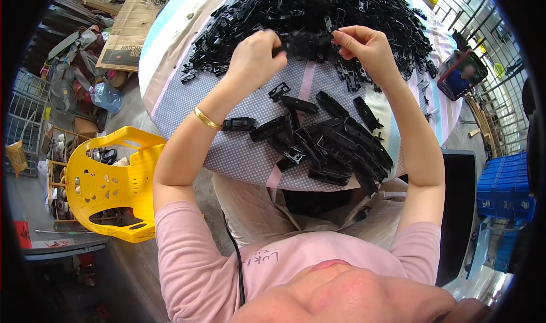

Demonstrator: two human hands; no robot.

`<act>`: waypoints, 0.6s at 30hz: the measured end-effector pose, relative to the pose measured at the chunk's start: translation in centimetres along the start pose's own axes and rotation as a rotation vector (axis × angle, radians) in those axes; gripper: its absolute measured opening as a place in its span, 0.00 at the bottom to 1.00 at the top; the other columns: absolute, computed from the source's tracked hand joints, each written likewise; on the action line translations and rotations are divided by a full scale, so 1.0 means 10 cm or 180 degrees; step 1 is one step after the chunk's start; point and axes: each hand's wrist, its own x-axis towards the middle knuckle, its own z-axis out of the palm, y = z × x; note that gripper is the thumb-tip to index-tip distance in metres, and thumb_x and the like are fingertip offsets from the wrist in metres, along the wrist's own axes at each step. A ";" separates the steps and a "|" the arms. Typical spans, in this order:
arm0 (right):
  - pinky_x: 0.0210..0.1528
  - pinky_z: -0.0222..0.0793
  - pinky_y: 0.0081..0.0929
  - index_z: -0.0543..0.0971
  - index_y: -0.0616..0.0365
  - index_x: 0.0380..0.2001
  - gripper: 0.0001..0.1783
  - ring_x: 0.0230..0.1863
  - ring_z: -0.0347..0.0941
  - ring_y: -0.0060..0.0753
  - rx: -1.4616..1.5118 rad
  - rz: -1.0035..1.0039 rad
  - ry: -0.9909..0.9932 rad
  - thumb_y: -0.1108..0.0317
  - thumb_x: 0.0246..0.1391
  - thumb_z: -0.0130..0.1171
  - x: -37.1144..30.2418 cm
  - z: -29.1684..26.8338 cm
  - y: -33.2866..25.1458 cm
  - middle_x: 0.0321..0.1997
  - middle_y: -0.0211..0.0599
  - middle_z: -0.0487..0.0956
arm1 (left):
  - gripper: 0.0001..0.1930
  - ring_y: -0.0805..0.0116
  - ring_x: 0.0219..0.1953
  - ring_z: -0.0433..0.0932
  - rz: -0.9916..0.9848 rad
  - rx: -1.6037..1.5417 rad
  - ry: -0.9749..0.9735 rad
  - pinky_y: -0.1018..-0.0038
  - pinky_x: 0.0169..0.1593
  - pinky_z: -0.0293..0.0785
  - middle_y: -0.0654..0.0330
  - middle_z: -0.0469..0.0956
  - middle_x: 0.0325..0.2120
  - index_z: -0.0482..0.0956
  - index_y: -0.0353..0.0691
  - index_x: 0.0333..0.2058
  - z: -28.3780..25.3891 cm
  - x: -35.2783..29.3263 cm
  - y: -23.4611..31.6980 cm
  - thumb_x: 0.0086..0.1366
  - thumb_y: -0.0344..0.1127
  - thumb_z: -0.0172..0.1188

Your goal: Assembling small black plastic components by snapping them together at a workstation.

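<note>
My left hand, a gold bangle on its wrist, is closed at the near edge of a large heap of black plastic parts. A dark plastic part shows between its thumb and fingers, partly blurred. To its right, my right hand is raised over the same heap with thumb and forefinger pinched. What lies in that pinch cannot be told apart from the black parts behind. Closer to me, between my forearms, lies a smaller pile of long black plastic housings.
The parts lie on a round table with a patterned cloth. A yellow plastic chair stands at the left, near a water bottle and flattened cardboard. A phone-like screen is at the right edge; blue crates stand beyond.
</note>
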 end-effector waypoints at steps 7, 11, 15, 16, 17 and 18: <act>0.26 0.66 0.12 0.79 0.62 0.30 0.11 0.21 0.68 0.13 0.0695 0.0099 0.0155 0.64 0.48 0.61 -0.11 0.09 -0.10 0.24 0.28 0.77 | 0.14 0.71 0.27 0.74 0.0075 -0.1672 0.0297 0.77 0.34 0.70 0.58 0.76 0.24 0.75 0.35 0.33 0.01 0.11 0.21 0.46 0.30 0.64; 0.23 0.63 0.10 0.79 0.63 0.27 0.10 0.20 0.67 0.13 0.0047 0.0018 0.0184 0.66 0.45 0.62 -0.14 0.17 -0.08 0.21 0.27 0.76 | 0.13 0.76 0.29 0.74 -0.0629 -0.2991 -0.0029 0.81 0.37 0.72 0.59 0.76 0.27 0.74 0.30 0.36 0.09 -0.04 0.28 0.50 0.28 0.60; 0.23 0.63 0.10 0.79 0.62 0.27 0.10 0.21 0.68 0.13 -0.0189 -0.0154 0.0325 0.66 0.45 0.63 -0.17 0.23 -0.05 0.22 0.28 0.77 | 0.17 0.73 0.36 0.75 -0.0987 -0.4421 -0.0319 0.80 0.42 0.73 0.58 0.73 0.30 0.67 0.25 0.45 0.11 -0.08 0.28 0.56 0.23 0.52; 0.23 0.63 0.10 0.79 0.62 0.27 0.10 0.21 0.68 0.13 -0.0195 -0.0150 0.0327 0.66 0.45 0.63 -0.18 0.25 -0.06 0.22 0.28 0.77 | 0.19 0.70 0.38 0.75 -0.0970 -0.4714 -0.0427 0.79 0.44 0.74 0.57 0.72 0.32 0.64 0.24 0.49 0.11 -0.09 0.26 0.58 0.22 0.49; 0.24 0.63 0.10 0.80 0.62 0.27 0.10 0.22 0.69 0.13 -0.0178 -0.0204 0.0280 0.66 0.45 0.63 -0.19 0.27 -0.07 0.22 0.28 0.77 | 0.19 0.70 0.38 0.75 -0.0969 -0.4721 -0.0432 0.79 0.44 0.74 0.57 0.72 0.32 0.64 0.24 0.49 0.11 -0.10 0.26 0.58 0.22 0.49; 0.24 0.64 0.11 0.80 0.62 0.26 0.09 0.22 0.69 0.13 -0.0161 -0.0258 0.0234 0.66 0.45 0.63 -0.19 0.28 -0.08 0.22 0.28 0.77 | 0.19 0.69 0.39 0.75 -0.0895 -0.4595 -0.0454 0.77 0.46 0.73 0.57 0.71 0.33 0.62 0.25 0.50 0.09 -0.10 0.26 0.59 0.22 0.48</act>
